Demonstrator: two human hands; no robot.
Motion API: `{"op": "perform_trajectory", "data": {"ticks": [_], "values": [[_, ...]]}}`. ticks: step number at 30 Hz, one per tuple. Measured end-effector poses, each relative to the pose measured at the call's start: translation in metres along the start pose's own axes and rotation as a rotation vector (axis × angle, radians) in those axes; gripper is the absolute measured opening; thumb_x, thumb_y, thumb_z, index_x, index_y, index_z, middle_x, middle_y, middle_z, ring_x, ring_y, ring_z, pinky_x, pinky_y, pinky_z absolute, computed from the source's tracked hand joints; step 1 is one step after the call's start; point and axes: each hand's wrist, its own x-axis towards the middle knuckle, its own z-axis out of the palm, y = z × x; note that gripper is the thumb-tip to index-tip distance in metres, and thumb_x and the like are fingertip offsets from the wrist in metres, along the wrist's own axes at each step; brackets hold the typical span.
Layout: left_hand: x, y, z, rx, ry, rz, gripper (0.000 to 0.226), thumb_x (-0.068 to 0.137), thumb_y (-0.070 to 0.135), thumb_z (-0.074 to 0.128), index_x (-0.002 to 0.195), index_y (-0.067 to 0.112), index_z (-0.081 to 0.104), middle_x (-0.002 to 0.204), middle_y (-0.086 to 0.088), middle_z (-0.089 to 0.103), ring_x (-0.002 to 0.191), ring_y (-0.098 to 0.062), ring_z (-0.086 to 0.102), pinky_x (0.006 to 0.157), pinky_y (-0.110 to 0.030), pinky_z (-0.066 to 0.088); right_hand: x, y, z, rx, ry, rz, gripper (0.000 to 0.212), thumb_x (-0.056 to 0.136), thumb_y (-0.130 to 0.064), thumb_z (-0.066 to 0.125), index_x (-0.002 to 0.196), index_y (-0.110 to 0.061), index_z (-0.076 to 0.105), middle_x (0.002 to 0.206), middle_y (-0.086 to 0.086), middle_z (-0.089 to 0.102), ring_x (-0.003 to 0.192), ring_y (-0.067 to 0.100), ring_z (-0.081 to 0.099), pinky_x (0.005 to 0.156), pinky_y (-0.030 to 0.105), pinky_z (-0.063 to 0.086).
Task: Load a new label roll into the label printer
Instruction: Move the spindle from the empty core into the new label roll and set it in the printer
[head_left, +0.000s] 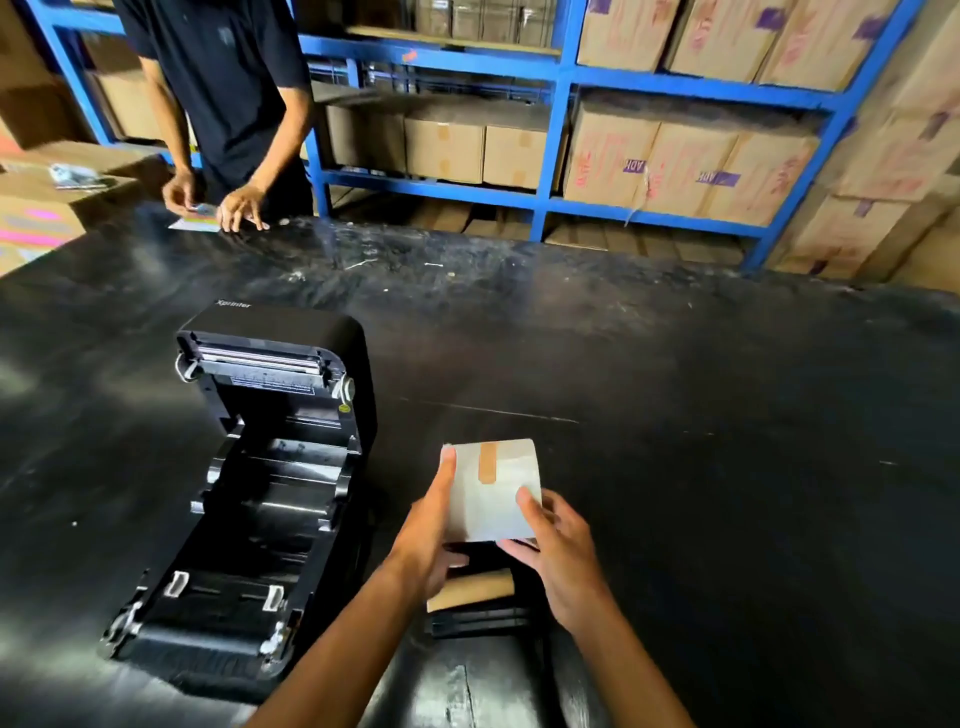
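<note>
A black label printer (260, 493) stands open on the black table, lid tilted back, its roll bay bare. Right of it I hold a white label roll (491, 491) with a strip of brown tape on its wrap. My left hand (431, 530) grips the roll's left end, fingers reaching up its side. My right hand (558, 551) holds its lower right corner. Under my hands lies a brown cardboard core (475, 590) on a black holder part (478, 621).
Another person (228, 104) stands at the table's far left edge, hands on a small card (195, 223). Blue shelving (556, 130) stacked with cardboard boxes runs behind the table. More boxes (883, 208) pile up at the right.
</note>
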Motion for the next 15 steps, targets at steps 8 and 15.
{"op": "perform_trajectory", "data": {"ticks": [8,15], "values": [[-0.026,-0.021,0.019,0.016,0.091,0.273,0.04,0.076,0.043,0.071,0.097,0.01,0.071,0.096,-0.014,0.076,0.088,-0.028,0.073,0.075,-0.043,0.059,-0.035,-0.028,-0.022,-0.429,0.204,-0.454,0.037,0.084,-0.018,0.07,0.121,-0.02,0.063,0.134,0.0,0.053,0.125,0.012,0.049,0.106,0.029,0.038],[-0.041,-0.019,0.026,0.208,0.098,0.477,0.053,0.067,0.046,0.074,0.112,0.02,0.062,0.124,-0.01,0.06,0.102,-0.021,0.066,0.08,-0.038,0.058,-0.042,-0.035,-0.014,-0.764,0.219,-0.655,0.023,0.082,-0.023,0.071,0.104,-0.016,0.073,0.144,0.003,0.045,0.131,0.016,0.037,0.108,0.036,0.033]]}}
